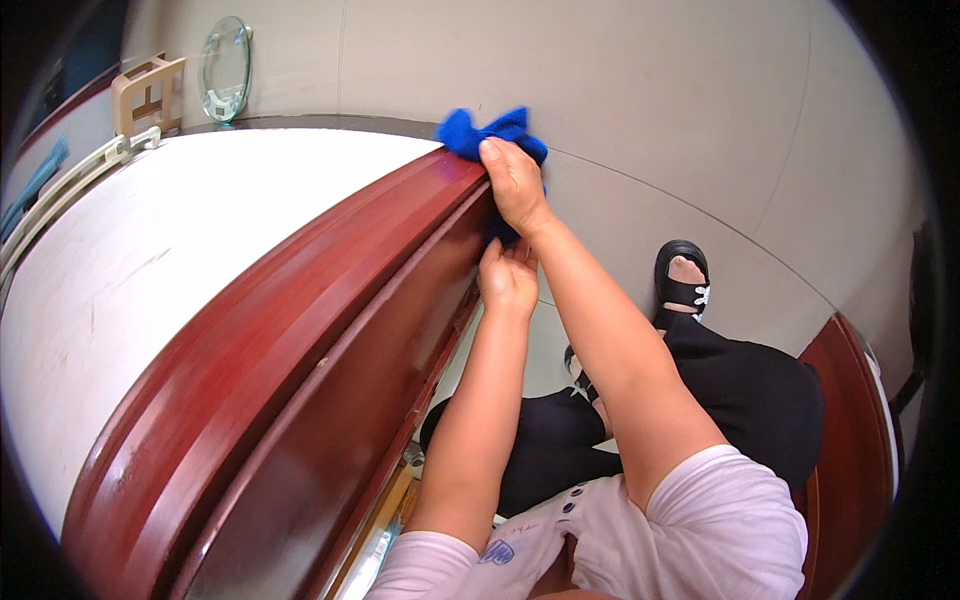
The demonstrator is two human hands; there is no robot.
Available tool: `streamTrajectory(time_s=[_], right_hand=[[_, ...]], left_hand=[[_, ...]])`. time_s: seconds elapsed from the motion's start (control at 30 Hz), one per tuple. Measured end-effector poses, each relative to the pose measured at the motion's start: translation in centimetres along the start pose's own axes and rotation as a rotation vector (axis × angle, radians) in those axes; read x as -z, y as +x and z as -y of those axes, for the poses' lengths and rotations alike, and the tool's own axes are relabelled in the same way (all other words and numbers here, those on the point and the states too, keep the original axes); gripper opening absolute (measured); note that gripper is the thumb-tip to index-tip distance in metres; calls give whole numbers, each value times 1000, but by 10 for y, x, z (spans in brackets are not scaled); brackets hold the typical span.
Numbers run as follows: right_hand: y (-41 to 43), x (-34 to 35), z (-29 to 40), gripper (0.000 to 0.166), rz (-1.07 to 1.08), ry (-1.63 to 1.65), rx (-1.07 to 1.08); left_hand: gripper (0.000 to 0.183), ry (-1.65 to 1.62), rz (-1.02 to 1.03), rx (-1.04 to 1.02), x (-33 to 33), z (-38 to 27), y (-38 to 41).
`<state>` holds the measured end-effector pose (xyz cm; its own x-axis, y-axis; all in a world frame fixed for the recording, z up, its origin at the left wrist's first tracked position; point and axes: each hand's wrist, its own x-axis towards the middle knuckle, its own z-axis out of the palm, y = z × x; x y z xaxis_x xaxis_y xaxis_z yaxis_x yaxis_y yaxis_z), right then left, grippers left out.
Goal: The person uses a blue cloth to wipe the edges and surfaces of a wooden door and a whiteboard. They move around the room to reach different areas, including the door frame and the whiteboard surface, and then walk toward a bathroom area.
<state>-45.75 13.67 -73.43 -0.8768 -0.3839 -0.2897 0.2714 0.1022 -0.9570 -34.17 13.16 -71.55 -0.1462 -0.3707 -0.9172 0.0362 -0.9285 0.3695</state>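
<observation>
A bright blue cloth point(491, 133) is bunched over the far corner of a red-brown wooden edge point(300, 277). My right hand point(516, 184) grips this cloth from above, thumb along the top of the wood. Just below, my left hand point(511, 277) is palm up at the side of the wood, its fingers around the dark lower part of the cloth; the fingertips are partly hidden. The varnished wood borders a broad white top point(187, 217) with some dark marks. Under the rim runs a glossy wooden side panel point(360, 390).
An oval glass bathroom scale point(227, 71) and a beige plastic frame point(146, 94) stand upright beyond the white top. Pale rails point(67, 195) line its left side. Low by my left arm, an open space holds assorted items point(397, 517). More red-brown wood point(847, 405) stands at right.
</observation>
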Motion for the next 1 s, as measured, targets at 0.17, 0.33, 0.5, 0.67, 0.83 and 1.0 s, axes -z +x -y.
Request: streamTrajectory(time_s=[0.17,0.33,0.5,0.67,0.83,1.0], right_hand=[[21,19,32,50,405,221,-170],[63,14,-2,62,589,-71,-380],[75,6,-48,62,533,-146,-524],[65,7,-72,56,294,171,-664],[31,8,-35,48,195,470,-579],[-4,-16,-6,31,-121,218,65]], left_hand=[[31,-42,147,-69,-26,-16,-67],[30,-67,149,-18,-28,-13,-44],[29,-108,79,77,-31,1,8],[31,-65,59,48,-34,7,15],[32,-62,137,-16,-18,9,13],[34,-59,151,17,-12,-12,-43]])
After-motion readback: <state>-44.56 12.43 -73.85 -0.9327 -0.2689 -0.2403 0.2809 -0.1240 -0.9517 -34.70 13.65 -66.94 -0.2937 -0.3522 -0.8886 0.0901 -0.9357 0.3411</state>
